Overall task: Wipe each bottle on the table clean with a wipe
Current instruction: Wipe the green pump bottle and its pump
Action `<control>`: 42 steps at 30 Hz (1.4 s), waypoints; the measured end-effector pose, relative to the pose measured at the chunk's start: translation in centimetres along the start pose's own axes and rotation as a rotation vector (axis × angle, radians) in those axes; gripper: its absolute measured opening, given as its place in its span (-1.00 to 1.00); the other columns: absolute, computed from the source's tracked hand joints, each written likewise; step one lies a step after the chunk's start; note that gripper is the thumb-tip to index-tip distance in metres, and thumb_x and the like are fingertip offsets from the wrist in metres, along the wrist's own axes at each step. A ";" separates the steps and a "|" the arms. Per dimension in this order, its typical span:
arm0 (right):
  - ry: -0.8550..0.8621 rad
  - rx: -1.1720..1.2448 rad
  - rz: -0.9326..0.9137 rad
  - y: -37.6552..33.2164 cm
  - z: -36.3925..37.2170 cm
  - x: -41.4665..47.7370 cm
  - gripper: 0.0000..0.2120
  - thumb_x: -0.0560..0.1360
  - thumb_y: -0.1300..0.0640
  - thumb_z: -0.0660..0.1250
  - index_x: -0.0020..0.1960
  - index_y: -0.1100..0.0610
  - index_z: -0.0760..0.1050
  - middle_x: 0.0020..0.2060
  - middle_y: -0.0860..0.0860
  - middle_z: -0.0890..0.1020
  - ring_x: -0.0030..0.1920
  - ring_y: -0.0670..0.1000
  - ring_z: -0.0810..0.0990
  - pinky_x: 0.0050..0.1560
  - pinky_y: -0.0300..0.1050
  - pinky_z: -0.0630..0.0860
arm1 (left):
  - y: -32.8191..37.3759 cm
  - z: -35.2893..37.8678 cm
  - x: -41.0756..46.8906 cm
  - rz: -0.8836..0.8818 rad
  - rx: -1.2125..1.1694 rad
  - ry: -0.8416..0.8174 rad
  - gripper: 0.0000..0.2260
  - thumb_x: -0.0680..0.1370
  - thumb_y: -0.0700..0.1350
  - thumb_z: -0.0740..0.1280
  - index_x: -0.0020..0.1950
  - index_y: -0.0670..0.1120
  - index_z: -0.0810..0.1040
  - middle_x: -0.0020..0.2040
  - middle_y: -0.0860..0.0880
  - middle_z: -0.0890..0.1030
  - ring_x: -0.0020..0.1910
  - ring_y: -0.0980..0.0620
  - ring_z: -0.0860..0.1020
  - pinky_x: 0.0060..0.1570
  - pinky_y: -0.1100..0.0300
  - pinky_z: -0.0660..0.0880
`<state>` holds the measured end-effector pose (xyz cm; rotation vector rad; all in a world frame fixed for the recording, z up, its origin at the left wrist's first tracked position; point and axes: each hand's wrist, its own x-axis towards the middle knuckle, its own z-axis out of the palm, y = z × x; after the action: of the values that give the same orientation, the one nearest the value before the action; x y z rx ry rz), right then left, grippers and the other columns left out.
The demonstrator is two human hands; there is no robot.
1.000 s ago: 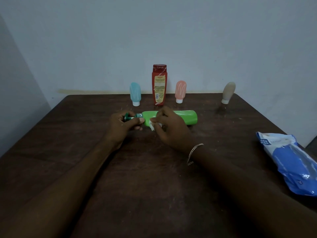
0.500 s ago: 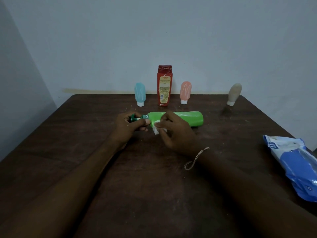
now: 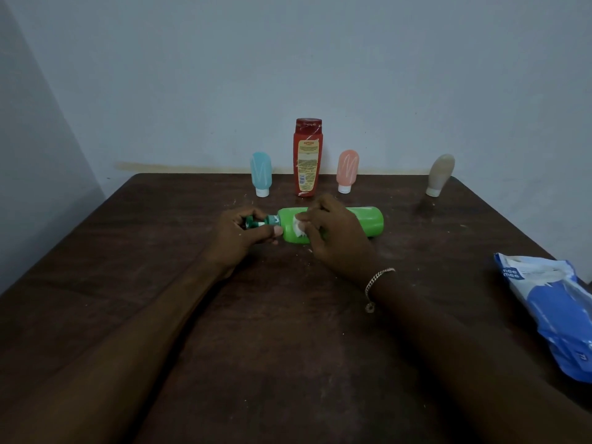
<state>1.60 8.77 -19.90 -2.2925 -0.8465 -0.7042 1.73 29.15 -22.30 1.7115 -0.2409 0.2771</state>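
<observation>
Dim light here, and a dark brown wooden surface [image 3: 160,283] fills the lower view, scuffed and flecked with pale crumbs. Behind it runs a plain grey-blue back wall [image 3: 320,59], with a yellowish stain streak [image 3: 179,167] just above the far edge. A second wall [image 3: 32,155] closes in at left, forming a corner.

— Is much light reaching your fingers [image 3: 320,208]?
— Hardly; everything is looking dim, bluish and soft. Nearer me than my fingers, my forearms [image 3: 128,347] are looking murky and are stretching wide toward the corners.
</observation>
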 end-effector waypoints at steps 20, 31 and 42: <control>-0.076 -0.097 0.004 0.1 -0.8 -1.0 -0.74 0.46 0.29 0.37 0.15 0.27 0.59 -0.02 0.11 0.51 -0.07 0.03 0.49 -0.06 -0.08 0.51 | 0.1 -0.1 -0.1 -0.018 -0.030 0.029 -0.84 0.41 -0.33 0.50 -0.07 -0.35 0.60 -0.11 -0.22 0.69 -0.19 -0.09 0.67 -0.13 0.16 0.62; -0.045 -0.095 0.047 0.2 -1.0 -1.0 -0.78 0.54 0.22 0.28 0.13 0.26 0.59 -0.03 0.07 0.50 -0.11 -0.03 0.49 -0.06 -0.10 0.52 | 0.2 0.0 -0.1 0.023 0.003 0.016 -0.89 0.39 -0.33 0.52 -0.13 -0.28 0.64 -0.14 -0.22 0.68 -0.20 -0.03 0.65 -0.13 0.16 0.61; -0.008 -0.082 0.067 0.8 -0.9 -1.0 -0.81 0.52 0.23 0.28 0.06 0.25 0.61 -0.07 0.09 0.51 -0.17 -0.01 0.51 -0.12 -0.10 0.52 | -0.1 -0.2 0.2 0.010 0.000 0.035 -0.83 0.41 -0.35 0.50 -0.07 -0.37 0.60 -0.18 -0.16 0.68 -0.23 0.02 0.66 -0.18 0.24 0.58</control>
<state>1.31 7.28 -20.23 -2.3868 -0.7539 -0.7124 1.91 29.33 -22.33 1.7041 -0.2241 0.3147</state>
